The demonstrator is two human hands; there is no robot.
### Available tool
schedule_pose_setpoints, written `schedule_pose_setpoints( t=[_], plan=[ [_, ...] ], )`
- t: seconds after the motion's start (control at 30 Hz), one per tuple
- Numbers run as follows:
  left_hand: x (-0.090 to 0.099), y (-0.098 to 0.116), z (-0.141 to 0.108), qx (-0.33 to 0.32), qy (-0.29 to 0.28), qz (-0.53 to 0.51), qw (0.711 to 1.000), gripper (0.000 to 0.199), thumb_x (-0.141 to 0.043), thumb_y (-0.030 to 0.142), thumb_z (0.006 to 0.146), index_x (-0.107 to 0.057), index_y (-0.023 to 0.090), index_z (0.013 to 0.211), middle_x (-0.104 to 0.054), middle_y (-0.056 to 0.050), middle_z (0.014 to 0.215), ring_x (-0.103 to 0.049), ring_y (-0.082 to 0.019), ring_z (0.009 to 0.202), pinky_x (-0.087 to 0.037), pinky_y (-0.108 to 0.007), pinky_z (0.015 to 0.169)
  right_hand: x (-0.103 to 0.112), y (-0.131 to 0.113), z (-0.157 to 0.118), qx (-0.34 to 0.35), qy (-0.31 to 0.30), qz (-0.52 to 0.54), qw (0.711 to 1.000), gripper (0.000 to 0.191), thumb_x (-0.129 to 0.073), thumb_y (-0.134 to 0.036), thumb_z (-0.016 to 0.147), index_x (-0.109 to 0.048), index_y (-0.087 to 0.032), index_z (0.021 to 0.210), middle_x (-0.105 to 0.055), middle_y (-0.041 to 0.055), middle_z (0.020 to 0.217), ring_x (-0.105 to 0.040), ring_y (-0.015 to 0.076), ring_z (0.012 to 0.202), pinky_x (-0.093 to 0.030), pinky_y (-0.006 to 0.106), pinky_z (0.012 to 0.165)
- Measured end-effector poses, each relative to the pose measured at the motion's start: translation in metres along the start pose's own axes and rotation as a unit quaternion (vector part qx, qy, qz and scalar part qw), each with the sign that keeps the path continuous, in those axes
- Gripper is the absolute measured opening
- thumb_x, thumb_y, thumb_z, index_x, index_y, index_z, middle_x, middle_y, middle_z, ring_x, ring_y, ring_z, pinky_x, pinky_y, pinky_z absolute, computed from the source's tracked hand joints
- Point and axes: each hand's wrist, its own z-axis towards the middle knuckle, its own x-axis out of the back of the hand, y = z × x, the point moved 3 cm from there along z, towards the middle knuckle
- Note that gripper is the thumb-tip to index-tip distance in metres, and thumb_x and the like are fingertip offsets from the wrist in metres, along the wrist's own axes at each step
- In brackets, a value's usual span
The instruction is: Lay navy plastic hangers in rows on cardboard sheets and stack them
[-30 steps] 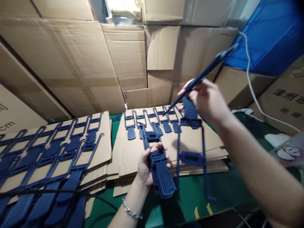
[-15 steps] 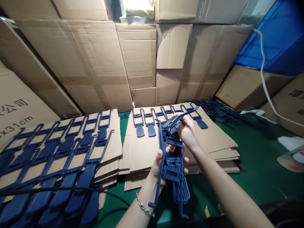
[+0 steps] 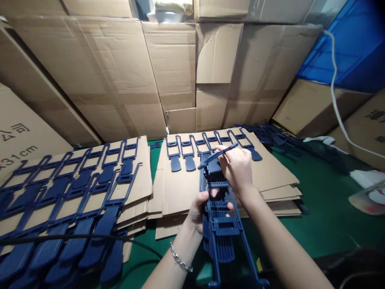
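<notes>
While right hand point(image 3: 240, 165) grips, left point(image 3: 197, 213) (lower) clasps

On the cardboard box at the left edge point(image 3: 39, 130), two lines of dark print slant upward to the right. The upper line point(image 3: 16, 132) shows the Chinese characters "公司"; below it, the second line point(image 3: 19, 157) reads "x31cm", cut off by the picture's edge. On the cardboard box at the right edge point(image 3: 356, 130), one dark character point(image 3: 373, 113) reads "漳", with part of another line beneath it, too cropped to read. Print on the plastic item point(image 3: 365, 200) at right is too unclear to make out.
</notes>
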Motion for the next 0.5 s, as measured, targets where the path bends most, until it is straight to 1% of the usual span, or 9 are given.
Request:
schedule_pose_setpoints(
  t=[0.07, 0.13, 0.2, 0.27, 0.33, 0.4, 0.47, 0.5],
  plan=[
    [-0.001, 0.000, -0.001, 0.018, 0.002, 0.028, 0.999, 0.027, -0.064, 0.038, 0.071, -0.051, 0.015, 0.069, -0.066, -0.010, 0.086, -0.065, -0.021, 0.072, -0.051, -0.027, 0.061, 0.003, -0.003, -0.003, 0.022, 0.028, 0.046, 0.998, 0.029, -0.039, -0.021, 0.086, -0.064, -0.018, 0.100, -0.066, 0.0052, 0.090, -0.059, 0.0184, 0.085, -0.040, 0.036, 0.081],
    [-0.001, 0.001, -0.001, 0.026, 0.011, 0.061, 0.998, 0.028, -0.064, 0.038, 0.069, -0.048, 0.015, 0.067, -0.066, -0.011, 0.081, -0.065, -0.022, 0.069, -0.050, -0.028, 0.061, 0.005, -0.003, -0.006, 0.014, 0.054, 0.124, 0.991, 0.029, -0.039, -0.019, 0.085, -0.064, -0.019, 0.101, -0.066, 0.0040, 0.095, -0.060, 0.0162, 0.088, -0.044, 0.032, 0.080],
    [0.001, 0.001, -0.001, 0.015, 0.024, 0.082, 0.996, 0.027, -0.064, 0.035, 0.067, -0.048, 0.014, 0.065, -0.067, -0.012, 0.084, -0.065, -0.023, 0.068, -0.050, -0.029, 0.060, 0.005, -0.002, -0.008, -0.029, 0.076, 0.196, 0.977, 0.030, -0.040, -0.017, 0.083, -0.064, -0.020, 0.100, -0.066, 0.0030, 0.094, -0.061, 0.0148, 0.086, -0.047, 0.030, 0.076],
    [0.004, -0.001, -0.001, 0.015, 0.029, 0.089, 0.995, 0.025, -0.064, 0.034, 0.066, -0.050, 0.014, 0.063, -0.067, -0.011, 0.085, -0.066, -0.024, 0.069, -0.050, -0.030, 0.060, 0.003, 0.002, -0.008, -0.087, 0.102, 0.253, 0.958, 0.028, -0.042, -0.017, 0.081, -0.065, -0.021, 0.098, -0.065, 0.0025, 0.092, -0.061, 0.0146, 0.082, -0.049, 0.030, 0.075],
    [0.008, -0.003, -0.003, 0.025, 0.029, 0.088, 0.995, 0.023, -0.063, 0.034, 0.066, -0.052, 0.014, 0.063, -0.066, -0.010, 0.085, -0.065, -0.024, 0.071, -0.050, -0.031, 0.061, 0.000, 0.007, -0.008, -0.148, 0.135, 0.305, 0.931, 0.025, -0.043, -0.019, 0.081, -0.065, -0.021, 0.094, -0.065, 0.0020, 0.089, -0.061, 0.0141, 0.080, -0.049, 0.031, 0.076],
    [0.011, -0.005, -0.006, 0.036, 0.025, 0.089, 0.995, 0.021, -0.062, 0.034, 0.067, -0.056, 0.014, 0.065, -0.066, -0.010, 0.085, -0.065, -0.024, 0.072, -0.050, -0.032, 0.063, -0.002, 0.015, -0.005, -0.220, 0.173, 0.342, 0.897, 0.017, -0.048, -0.023, 0.080, -0.065, -0.020, 0.085, -0.065, 0.0016, 0.081, -0.060, 0.0137, 0.076, -0.049, 0.031, 0.077],
    [0.013, -0.006, -0.009, 0.044, 0.015, 0.088, 0.995, 0.021, -0.063, 0.034, 0.066, -0.060, 0.013, 0.066, -0.066, -0.011, 0.088, -0.065, -0.024, 0.073, -0.050, -0.032, 0.062, -0.004, 0.025, -0.002, -0.293, 0.214, 0.383, 0.850, 0.014, -0.056, -0.029, 0.078, -0.064, -0.017, 0.076, -0.064, 0.0019, 0.074, -0.059, 0.0129, 0.071, -0.048, 0.030, 0.074],
    [0.013, -0.006, -0.011, 0.050, 0.008, 0.086, 0.995, 0.021, -0.064, 0.034, 0.065, -0.061, 0.013, 0.065, -0.065, -0.011, 0.092, -0.064, -0.023, 0.075, -0.051, -0.032, 0.062, -0.005, 0.031, -0.002, -0.322, 0.233, 0.409, 0.821, 0.017, -0.061, -0.033, 0.075, -0.063, -0.016, 0.074, -0.063, 0.0020, 0.072, -0.059, 0.0123, 0.068, -0.048, 0.028, 0.071]
  ],
)
